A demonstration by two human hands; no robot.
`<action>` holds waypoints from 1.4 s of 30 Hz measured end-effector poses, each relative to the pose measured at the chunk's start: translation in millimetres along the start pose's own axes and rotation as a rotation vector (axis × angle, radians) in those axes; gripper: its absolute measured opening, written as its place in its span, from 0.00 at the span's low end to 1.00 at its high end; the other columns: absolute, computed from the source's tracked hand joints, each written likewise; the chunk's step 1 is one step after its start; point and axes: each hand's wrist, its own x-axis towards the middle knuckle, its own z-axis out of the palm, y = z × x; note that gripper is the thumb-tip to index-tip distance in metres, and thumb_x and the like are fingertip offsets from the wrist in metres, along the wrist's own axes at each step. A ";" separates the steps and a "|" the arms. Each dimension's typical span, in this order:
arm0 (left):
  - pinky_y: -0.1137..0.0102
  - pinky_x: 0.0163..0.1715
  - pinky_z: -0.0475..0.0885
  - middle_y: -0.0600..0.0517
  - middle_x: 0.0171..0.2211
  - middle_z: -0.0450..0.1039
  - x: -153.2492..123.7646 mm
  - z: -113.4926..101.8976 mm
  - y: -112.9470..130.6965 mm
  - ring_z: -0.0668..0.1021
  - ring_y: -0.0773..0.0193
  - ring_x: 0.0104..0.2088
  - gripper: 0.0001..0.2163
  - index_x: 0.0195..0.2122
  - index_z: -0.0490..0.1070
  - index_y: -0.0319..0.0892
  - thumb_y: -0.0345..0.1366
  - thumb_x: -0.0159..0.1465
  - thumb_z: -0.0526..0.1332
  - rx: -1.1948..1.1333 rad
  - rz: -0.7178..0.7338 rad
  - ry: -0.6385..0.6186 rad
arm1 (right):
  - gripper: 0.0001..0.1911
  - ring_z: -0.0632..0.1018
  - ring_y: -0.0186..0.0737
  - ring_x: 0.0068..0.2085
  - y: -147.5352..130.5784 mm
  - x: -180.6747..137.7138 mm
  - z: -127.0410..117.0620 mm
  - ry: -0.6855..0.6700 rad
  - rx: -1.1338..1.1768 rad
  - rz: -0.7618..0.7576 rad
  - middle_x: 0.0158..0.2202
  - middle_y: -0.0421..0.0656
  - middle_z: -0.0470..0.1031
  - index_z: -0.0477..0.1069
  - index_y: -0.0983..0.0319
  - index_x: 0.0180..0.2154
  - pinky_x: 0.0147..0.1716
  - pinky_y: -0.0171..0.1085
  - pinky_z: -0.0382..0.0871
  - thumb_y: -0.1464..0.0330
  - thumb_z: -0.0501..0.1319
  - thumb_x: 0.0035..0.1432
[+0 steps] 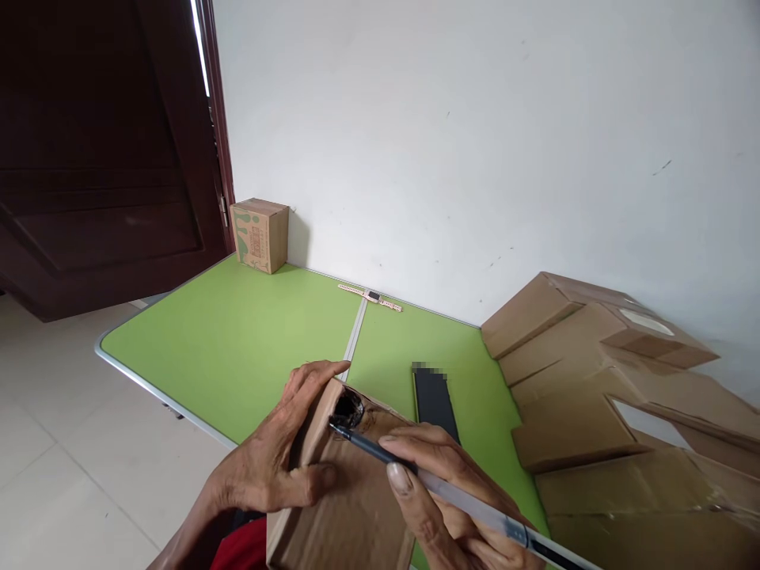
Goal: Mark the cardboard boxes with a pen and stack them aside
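My left hand [276, 459] grips the left side of a brown cardboard box [350, 507] at the near edge of the green table [237, 340], fingers wrapped over its top corner and thumb pressed on its face. My right hand [451, 499] pinches a black marker pen [380, 451] whose tip touches the box just below a black scribbled patch [347, 409] at the box's top corner.
A black phone [435, 402] lies just beyond the box. A wristwatch [371, 297] lies by the wall. A small printed carton [260, 234] stands at the far left corner. Several flattened cardboard boxes [611, 396] pile up at the right. A dark door [100, 150] is at the left.
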 end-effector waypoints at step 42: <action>0.40 0.66 0.67 0.58 0.72 0.63 -11.2 -8.3 30.3 0.64 0.31 0.71 0.28 0.69 0.63 0.64 0.61 0.70 0.55 0.080 -0.505 0.256 | 0.15 0.76 0.55 0.59 154.2 30.8 -42.3 -0.121 -1.127 0.698 0.58 0.58 0.75 0.71 0.65 0.55 0.50 0.42 0.69 0.63 0.60 0.73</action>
